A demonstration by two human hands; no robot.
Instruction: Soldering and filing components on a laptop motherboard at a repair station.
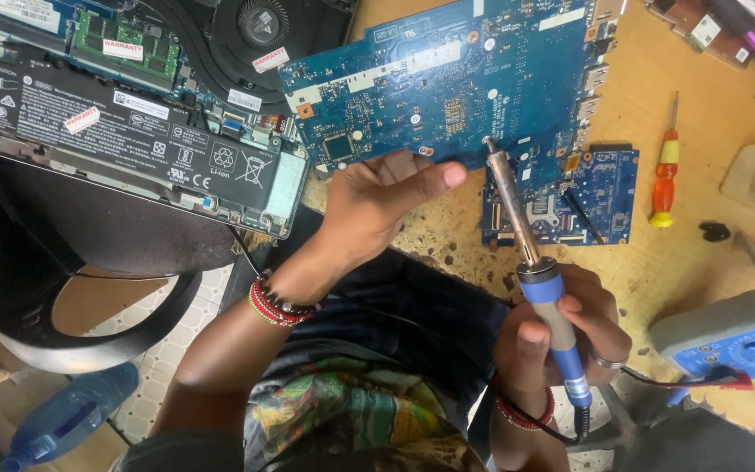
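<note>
A large blue circuit board lies on the wooden bench. My left hand grips its near edge, thumb stretched along the edge. My right hand is closed around the blue handle of a soldering iron. The iron's metal shaft points up and away, and its tip touches the large board near the right end of its lower edge. A smaller blue circuit board lies just right of the iron's shaft. Red bead bracelets sit on both wrists.
An opened laptop base with a black battery and a fan lies at upper left. A red-and-yellow screwdriver rests at right. A blue multimeter with a red lead sits at lower right. A blue bottle stands on the floor.
</note>
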